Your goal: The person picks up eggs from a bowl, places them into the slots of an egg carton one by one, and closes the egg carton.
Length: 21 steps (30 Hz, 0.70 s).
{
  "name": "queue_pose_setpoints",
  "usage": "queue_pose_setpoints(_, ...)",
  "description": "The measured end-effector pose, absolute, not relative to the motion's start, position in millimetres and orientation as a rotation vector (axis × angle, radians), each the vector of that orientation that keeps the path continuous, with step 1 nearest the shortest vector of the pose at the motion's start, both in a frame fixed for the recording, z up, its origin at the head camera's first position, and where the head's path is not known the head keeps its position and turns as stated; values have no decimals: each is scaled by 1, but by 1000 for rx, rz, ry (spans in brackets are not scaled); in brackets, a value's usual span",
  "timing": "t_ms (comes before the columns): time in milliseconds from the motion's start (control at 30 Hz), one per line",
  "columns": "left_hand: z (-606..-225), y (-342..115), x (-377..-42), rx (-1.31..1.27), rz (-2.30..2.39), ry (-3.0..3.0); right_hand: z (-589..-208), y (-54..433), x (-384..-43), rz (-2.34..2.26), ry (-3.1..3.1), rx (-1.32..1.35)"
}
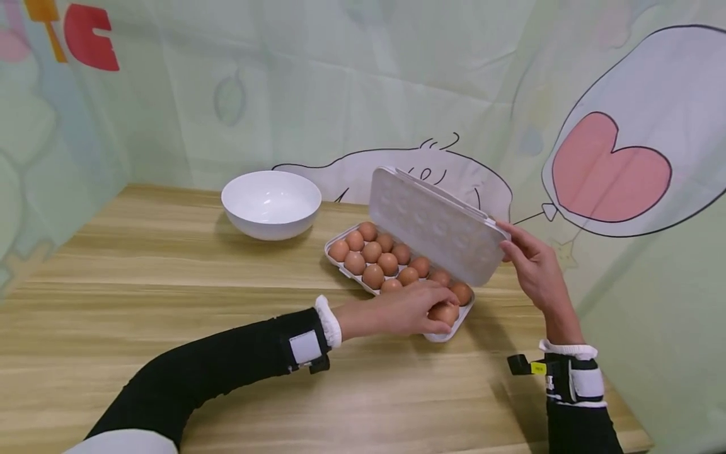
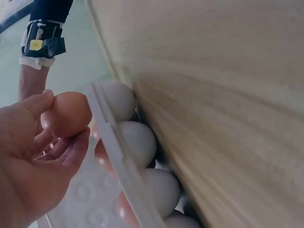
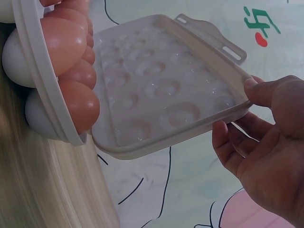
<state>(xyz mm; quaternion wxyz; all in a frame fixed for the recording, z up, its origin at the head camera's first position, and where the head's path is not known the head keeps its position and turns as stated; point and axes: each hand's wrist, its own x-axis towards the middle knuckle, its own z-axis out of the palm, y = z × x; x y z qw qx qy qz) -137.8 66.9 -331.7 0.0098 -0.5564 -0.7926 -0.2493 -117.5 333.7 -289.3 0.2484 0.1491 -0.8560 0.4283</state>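
Note:
A translucent white egg carton [image 1: 333, 253] stands on the table with its hinged lid [image 1: 437, 227] raised, brown eggs [image 1: 372, 252] filling rows of its cups. At the carton's near right corner, my left hand [image 1: 405, 309] holds a brown egg [image 1: 444, 314] between thumb and fingers. In the left wrist view this egg [image 2: 66, 114] shows at the carton's rim; whether it touches its cup, I cannot tell. My right hand [image 1: 533, 268] pinches the lid's right corner, thumb on one side and fingers on the other [image 3: 225, 147]. Some eggs lie hidden behind my left hand.
A white bowl [image 1: 271, 205] sits toward the back of the wooden table [image 1: 170, 302], left of the carton. Behind the table hangs a printed cloth [image 1: 317, 82] with cartoon drawings. The lid leans close to that cloth.

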Motion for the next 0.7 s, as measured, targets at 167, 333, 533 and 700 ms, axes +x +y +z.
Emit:
queue_pose_setpoints(167, -338, 69, -137, -1771, -673, -2429, -289, 335, -118, 1150, -2337, 404)
queue_pose_setpoints(333, -341, 70, -138, -1736, -603, -2419, -288, 334, -117, 1157, -2334, 401)
queue_pose_setpoints(533, -343, 71, -139, -1672, -502, -2423, -288, 336, -118, 1152, -2326, 410)
queue_pose_setpoints(700, -346, 73, -141, -1640, -464, -2421, -289, 337, -119, 1146, -2332, 414)
